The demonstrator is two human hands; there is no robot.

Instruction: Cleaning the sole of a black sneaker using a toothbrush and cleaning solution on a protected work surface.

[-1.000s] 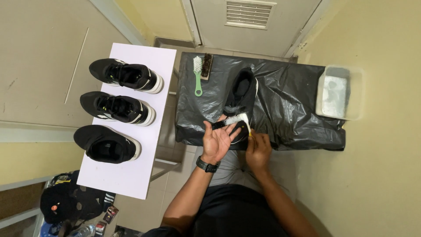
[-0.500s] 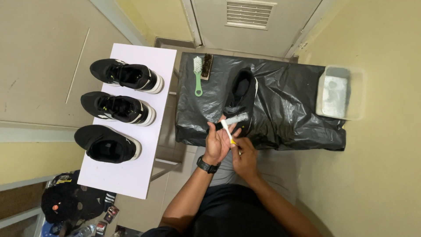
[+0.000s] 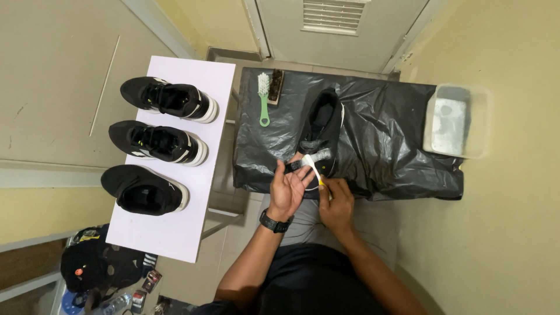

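Note:
A black shoe (image 3: 322, 125) lies on a table covered with black plastic sheet (image 3: 385, 134). My left hand (image 3: 287, 189), with a dark watch on the wrist, holds the near end of the shoe with its palm up. My right hand (image 3: 335, 201) grips a small white and yellow brush (image 3: 312, 168), whose head rests against the shoe's near end between both hands.
A green-handled brush (image 3: 263, 99) and a brown brush (image 3: 276, 86) lie at the sheet's far left. A clear tub (image 3: 456, 121) sits at the right edge. Three black shoes (image 3: 156, 144) stand on a white table (image 3: 175, 233) to the left. Bags lie on the floor at lower left.
My right hand has moved up from below the shoe and brought the small brush to the shoe's near end. My left hand has turned slightly, still holding the shoe.

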